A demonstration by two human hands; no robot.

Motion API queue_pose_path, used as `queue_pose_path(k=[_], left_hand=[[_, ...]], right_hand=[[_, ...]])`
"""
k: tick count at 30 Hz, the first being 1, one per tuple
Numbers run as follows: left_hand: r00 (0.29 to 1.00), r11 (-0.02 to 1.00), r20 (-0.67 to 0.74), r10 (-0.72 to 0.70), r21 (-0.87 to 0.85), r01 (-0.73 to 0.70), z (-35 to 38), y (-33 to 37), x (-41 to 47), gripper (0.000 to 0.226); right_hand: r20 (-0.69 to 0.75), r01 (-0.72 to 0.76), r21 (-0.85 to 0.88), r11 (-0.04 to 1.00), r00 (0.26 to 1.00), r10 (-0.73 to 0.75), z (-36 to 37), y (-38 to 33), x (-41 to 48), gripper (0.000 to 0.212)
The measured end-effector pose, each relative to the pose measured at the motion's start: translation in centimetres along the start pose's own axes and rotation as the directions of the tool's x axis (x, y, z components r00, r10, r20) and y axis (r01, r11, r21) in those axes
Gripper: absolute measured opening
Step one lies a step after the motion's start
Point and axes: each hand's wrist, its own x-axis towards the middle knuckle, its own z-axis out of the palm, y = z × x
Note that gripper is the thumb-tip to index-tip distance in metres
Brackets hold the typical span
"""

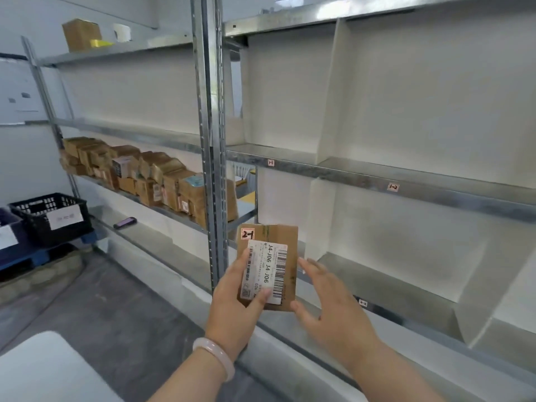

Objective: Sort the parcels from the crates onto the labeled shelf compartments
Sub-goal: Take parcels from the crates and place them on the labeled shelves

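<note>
A steel rack (435, 188) fills the right side, its shelves split by white dividers (327, 97) into bare compartments. A second rack (130, 132) stands to its left and runs back to the far wall. Along that left rack's middle shelf a row of brown parcels (150, 178) sits packed side by side, reaching the shelf's right end. Beyond the left rack's far end a black crate (49, 220) with a white card on its front stands beside a blue crate (8, 227). A carton (81, 34) and a white roll (121, 31) sit at the far end of the left rack's top shelf. The parcel (268, 268) is in the air before the post where the two racks meet, level with the right rack's lower shelf edge; it shows a barcode label and a red-edged tag reading 2-1. The left hand (235, 297) grips it from below, with its thumb over the label and its fingers curled behind. The right hand (333, 306) is spread flat with straight fingers just beside the parcel's right edge, holding nothing; contact cannot be told. A pale bracelet (216, 356) circles the left wrist. A dark handset (125, 222) lies on the left rack's lower shelf near its far end. Small tags 1-1 (271, 162) and 1-2 (393, 186) are stuck to the front edge of the right rack's middle shelf, and another tag (362, 302) is stuck on the lower edge.
</note>
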Motion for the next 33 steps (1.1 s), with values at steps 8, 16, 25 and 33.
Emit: queue_pose_path(k=[8, 16, 25, 33], left_hand=[[0.996, 0.997, 0.052, -0.073, 0.021, 0.072, 2.8, -4.9, 5.4, 0.080], [0.978, 0.985, 0.125, -0.164, -0.029, 0.169, 3.7, -13.6, 15.1, 0.086], [0.921, 0.947, 0.268, -0.281, -0.077, 0.311, 4.0, -25.0, 28.3, 0.099], [0.864, 0.924, 0.381, -0.328, -0.059, 0.377, 6.5, -32.4, 35.0, 0.094]], right_hand=[[0.106, -0.019, -0.077, 0.997, 0.994, 0.027, 2.9, 4.4, 4.9, 0.075], [0.229, -0.072, -0.056, 0.996, 0.970, 0.083, 9.2, 6.5, 15.1, 0.073], [0.237, -0.193, -0.084, 0.978, 0.949, 0.208, 16.2, 8.5, 26.0, 0.070], [0.269, -0.198, -0.115, 0.973, 0.937, 0.222, 21.0, 11.6, 29.4, 0.071]])
